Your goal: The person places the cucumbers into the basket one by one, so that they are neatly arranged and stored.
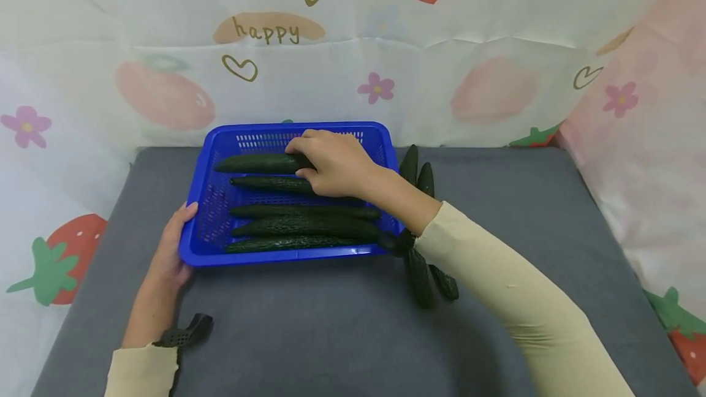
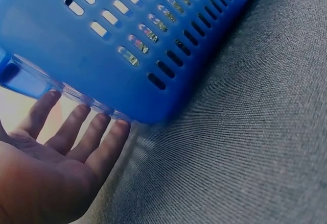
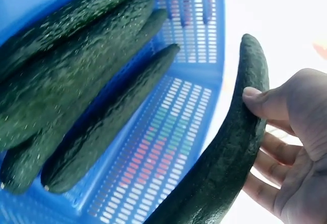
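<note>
A blue plastic basket (image 1: 292, 256) with slotted walls stands on the grey cloth. My left hand (image 1: 173, 250) holds its left end, thumb over the rim; in the left wrist view the fingertips (image 2: 120, 127) touch the basket from outside. Over the far part of the basket, my right hand (image 1: 337, 164) grips a dark green cucumber (image 1: 250, 164) between thumb and fingers. That cucumber (image 3: 222, 142) looks raised above the others in the right wrist view. Several cucumbers (image 1: 309, 225) lie lengthwise in the basket, roughly parallel.
More cucumbers (image 1: 419, 280) lie on the grey cloth (image 1: 298, 329) just right of the basket, partly hidden by my right forearm. A patterned curtain (image 1: 331, 90) hangs behind the table's far edge. A dark strap piece (image 1: 190, 331) sits at my left wrist.
</note>
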Tool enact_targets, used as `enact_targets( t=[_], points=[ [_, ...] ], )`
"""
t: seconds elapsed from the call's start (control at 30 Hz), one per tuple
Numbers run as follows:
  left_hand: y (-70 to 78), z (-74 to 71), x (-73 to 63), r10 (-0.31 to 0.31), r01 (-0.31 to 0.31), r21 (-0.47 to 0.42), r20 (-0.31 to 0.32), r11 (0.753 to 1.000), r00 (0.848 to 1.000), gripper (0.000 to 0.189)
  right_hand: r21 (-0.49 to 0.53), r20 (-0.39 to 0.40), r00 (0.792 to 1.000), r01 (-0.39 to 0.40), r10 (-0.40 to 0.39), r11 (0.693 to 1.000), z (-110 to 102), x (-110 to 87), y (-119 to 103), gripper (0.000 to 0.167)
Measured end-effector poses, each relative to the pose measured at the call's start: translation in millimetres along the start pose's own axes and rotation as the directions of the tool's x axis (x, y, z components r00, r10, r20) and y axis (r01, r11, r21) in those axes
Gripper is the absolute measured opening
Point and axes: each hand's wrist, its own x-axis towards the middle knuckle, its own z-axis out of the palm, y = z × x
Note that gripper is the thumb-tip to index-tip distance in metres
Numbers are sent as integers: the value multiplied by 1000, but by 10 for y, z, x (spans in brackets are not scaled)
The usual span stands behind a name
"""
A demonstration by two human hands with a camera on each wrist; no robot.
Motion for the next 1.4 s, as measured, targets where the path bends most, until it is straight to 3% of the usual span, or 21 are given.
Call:
enact_targets(
  t=[0.07,0.33,0.73,1.4],
  points=[
    [2,-13,-9,-2,2,-23,1,1000,1000,46,-15,-5,1000,15,-15,1000,31,49,-45,37],
    [11,-4,8,8,-8,-73,8,997,1000,32,29,-173,985,-6,11,1000,59,76,-88,29],
    [24,-27,-15,-2,4,-65,28,998,1000,35,30,-93,993,-69,72,997,-16,-162,78,37],
    [0,-22,-23,7,-6,-48,26,999,1000,37,68,-123,974,-182,189,981,-46,-632,401,42]
  ],
)
